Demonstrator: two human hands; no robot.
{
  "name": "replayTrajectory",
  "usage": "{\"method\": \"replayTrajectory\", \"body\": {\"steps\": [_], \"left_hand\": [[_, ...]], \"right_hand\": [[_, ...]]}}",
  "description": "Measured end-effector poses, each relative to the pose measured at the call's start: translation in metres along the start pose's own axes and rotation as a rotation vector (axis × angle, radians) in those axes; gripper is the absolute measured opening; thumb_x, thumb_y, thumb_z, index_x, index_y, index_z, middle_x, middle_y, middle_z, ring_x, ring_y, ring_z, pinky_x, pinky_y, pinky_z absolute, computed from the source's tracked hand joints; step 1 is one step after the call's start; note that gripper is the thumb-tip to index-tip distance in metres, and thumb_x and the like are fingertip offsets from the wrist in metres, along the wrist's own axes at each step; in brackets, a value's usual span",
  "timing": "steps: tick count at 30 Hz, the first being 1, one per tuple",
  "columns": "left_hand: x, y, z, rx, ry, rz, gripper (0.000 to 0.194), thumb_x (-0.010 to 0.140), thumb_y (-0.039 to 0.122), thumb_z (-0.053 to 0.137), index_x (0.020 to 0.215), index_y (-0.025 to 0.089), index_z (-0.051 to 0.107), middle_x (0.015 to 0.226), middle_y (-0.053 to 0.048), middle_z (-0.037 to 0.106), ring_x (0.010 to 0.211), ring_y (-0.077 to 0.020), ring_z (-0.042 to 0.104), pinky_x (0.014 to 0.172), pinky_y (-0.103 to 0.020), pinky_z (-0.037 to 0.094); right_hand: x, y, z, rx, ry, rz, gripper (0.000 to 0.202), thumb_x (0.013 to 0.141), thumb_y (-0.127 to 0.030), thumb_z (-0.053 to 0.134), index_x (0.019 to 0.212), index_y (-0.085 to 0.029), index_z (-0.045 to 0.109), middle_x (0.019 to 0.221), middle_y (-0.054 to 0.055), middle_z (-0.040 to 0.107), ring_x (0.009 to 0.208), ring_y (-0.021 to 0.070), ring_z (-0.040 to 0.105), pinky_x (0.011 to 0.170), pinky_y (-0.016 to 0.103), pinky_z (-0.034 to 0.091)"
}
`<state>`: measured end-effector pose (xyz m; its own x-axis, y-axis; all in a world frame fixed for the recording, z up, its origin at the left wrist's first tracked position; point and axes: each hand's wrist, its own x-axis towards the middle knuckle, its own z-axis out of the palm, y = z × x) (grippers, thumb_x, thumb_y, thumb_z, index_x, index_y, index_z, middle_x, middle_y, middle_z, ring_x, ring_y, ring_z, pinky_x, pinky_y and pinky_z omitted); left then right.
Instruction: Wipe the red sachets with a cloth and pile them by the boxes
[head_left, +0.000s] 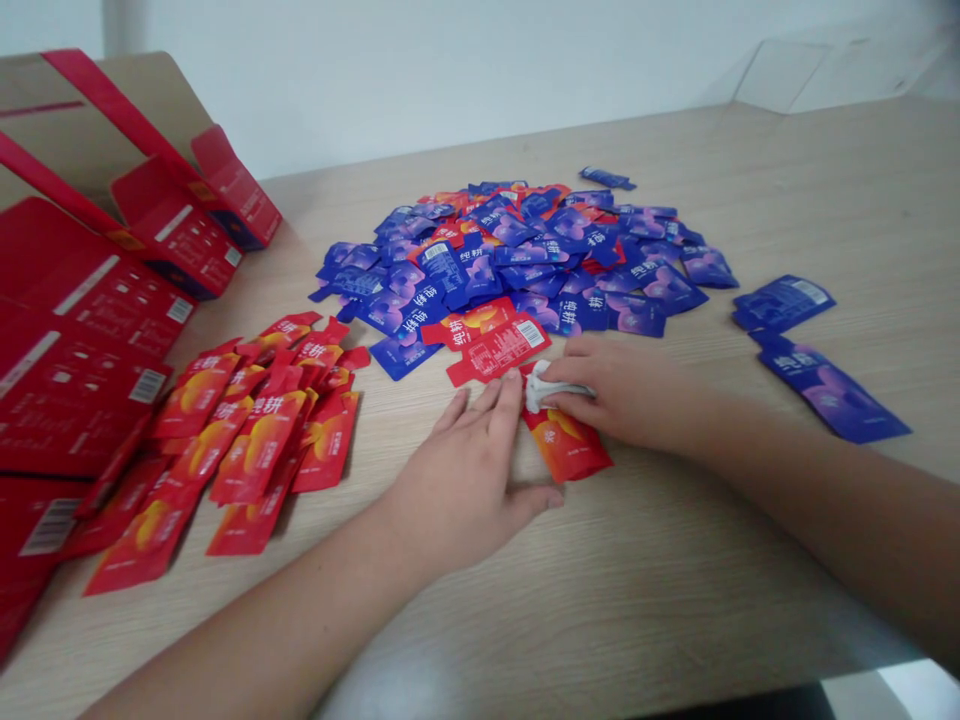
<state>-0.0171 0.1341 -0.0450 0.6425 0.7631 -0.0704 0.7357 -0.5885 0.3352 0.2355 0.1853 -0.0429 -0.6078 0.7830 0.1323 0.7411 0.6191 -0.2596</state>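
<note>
A red pouch with orange fruit printed on it lies on the table between my hands. My right hand pinches a crumpled white tissue or cloth and presses it on the upper part of this pouch. My left hand rests with fingers stretched out, its fingertips at the pouch's upper left edge. Just beyond my fingers another red pouch lies back side up, barcode showing. It borders a large heap of mostly blue pouches with some red ones mixed in.
On the left, several red pouches form a loose pile beside open red cartons. Two blue pouches lie to the right. A single blue pouch sits behind the heap. Clear plastic boxes stand at the back right.
</note>
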Motion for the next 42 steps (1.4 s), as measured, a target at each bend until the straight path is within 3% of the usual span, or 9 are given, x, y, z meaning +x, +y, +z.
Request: {"method": "replayTrajectory", "body": {"steps": [4, 8, 15, 20, 22, 34, 37, 39, 42], "left_hand": [[0.001, 0.006, -0.003, -0.006, 0.016, -0.058, 0.113, 0.099, 0.079, 0.059, 0.174, 0.005, 0.016, 0.178, -0.031, 0.030, 0.167, -0.0500, 0.026, 0.134, -0.070, 0.025], [0.003, 0.003, -0.001, 0.000, 0.066, -0.061, 0.089, 0.108, 0.063, 0.055, 0.172, 0.008, 0.028, 0.176, -0.025, 0.040, 0.166, -0.0431, 0.035, 0.136, -0.065, 0.026], [0.006, -0.007, 0.006, -0.006, 0.074, -0.091, 0.108, 0.094, 0.068, 0.072, 0.174, 0.010, 0.028, 0.180, -0.024, 0.032, 0.168, -0.0413, 0.032, 0.136, -0.063, 0.029], [0.008, -0.008, 0.001, 0.018, -0.026, -0.110, 0.116, 0.092, 0.074, 0.068, 0.176, 0.008, 0.023, 0.183, -0.024, 0.019, 0.171, -0.0436, 0.019, 0.137, -0.066, 0.021], [0.008, -0.010, -0.001, 0.018, -0.052, -0.106, 0.123, 0.087, 0.081, 0.069, 0.177, 0.010, 0.023, 0.184, -0.023, 0.016, 0.171, -0.0443, 0.016, 0.138, -0.068, 0.018], [0.003, -0.007, -0.002, 0.059, -0.030, -0.146, 0.131, 0.089, 0.086, 0.066, 0.178, 0.006, 0.014, 0.183, -0.029, 0.010, 0.171, -0.0501, 0.007, 0.135, -0.075, 0.015], [-0.002, 0.000, 0.000, 0.105, 0.014, 0.097, 0.085, 0.104, 0.063, 0.061, 0.176, 0.025, 0.033, 0.185, -0.016, 0.021, 0.171, -0.0465, 0.014, 0.135, -0.074, 0.016], [-0.003, 0.006, 0.001, 0.097, -0.019, 0.228, 0.070, 0.104, 0.064, 0.063, 0.166, 0.033, 0.051, 0.182, -0.011, 0.033, 0.169, -0.0459, 0.024, 0.136, -0.071, 0.022], [-0.001, 0.014, 0.003, 0.131, 0.004, 0.137, 0.073, 0.099, 0.068, 0.068, 0.151, 0.017, 0.063, 0.172, -0.024, 0.046, 0.163, -0.0493, 0.038, 0.131, -0.066, 0.039]], "right_hand": [[-0.003, -0.006, 0.005, 0.048, 0.045, 0.022, 0.025, 0.107, -0.037, 0.063, 0.117, -0.022, 0.080, 0.114, 0.014, 0.076, 0.100, 0.0316, 0.071, 0.089, 0.047, 0.057], [-0.005, -0.015, 0.006, 0.135, 0.015, -0.001, 0.024, 0.107, -0.034, 0.061, 0.120, -0.022, 0.078, 0.119, 0.011, 0.078, 0.110, 0.0297, 0.072, 0.099, 0.045, 0.057], [-0.011, -0.018, -0.009, 0.206, 0.092, -0.036, 0.017, 0.105, -0.035, 0.066, 0.114, -0.026, 0.077, 0.118, 0.008, 0.078, 0.109, 0.0295, 0.072, 0.097, 0.045, 0.056], [-0.014, -0.023, -0.023, 0.412, -0.276, -0.171, 0.008, 0.097, -0.022, 0.073, 0.103, -0.027, 0.077, 0.106, 0.002, 0.078, 0.099, 0.0238, 0.072, 0.090, 0.038, 0.056], [-0.013, -0.026, -0.021, 0.346, -0.305, -0.150, 0.005, 0.096, -0.019, 0.073, 0.095, -0.024, 0.074, 0.104, 0.005, 0.076, 0.097, 0.0250, 0.071, 0.090, 0.041, 0.055], [0.011, -0.004, 0.016, 0.071, 0.188, 0.147, 0.021, 0.108, -0.039, 0.058, 0.111, -0.023, 0.071, 0.114, 0.013, 0.073, 0.106, 0.0314, 0.069, 0.091, 0.047, 0.056], [0.011, 0.004, 0.019, 0.187, 0.327, 0.240, 0.016, 0.105, -0.040, 0.064, 0.106, -0.025, 0.069, 0.107, 0.008, 0.074, 0.099, 0.0282, 0.069, 0.088, 0.043, 0.055], [0.010, 0.006, 0.020, 0.229, 0.370, 0.257, 0.014, 0.103, -0.039, 0.066, 0.105, -0.025, 0.069, 0.105, 0.007, 0.075, 0.097, 0.0273, 0.068, 0.089, 0.043, 0.055], [0.008, 0.005, 0.020, 0.245, 0.379, 0.245, 0.015, 0.101, -0.039, 0.069, 0.106, -0.026, 0.070, 0.106, 0.006, 0.075, 0.097, 0.0275, 0.068, 0.089, 0.043, 0.054]]}}
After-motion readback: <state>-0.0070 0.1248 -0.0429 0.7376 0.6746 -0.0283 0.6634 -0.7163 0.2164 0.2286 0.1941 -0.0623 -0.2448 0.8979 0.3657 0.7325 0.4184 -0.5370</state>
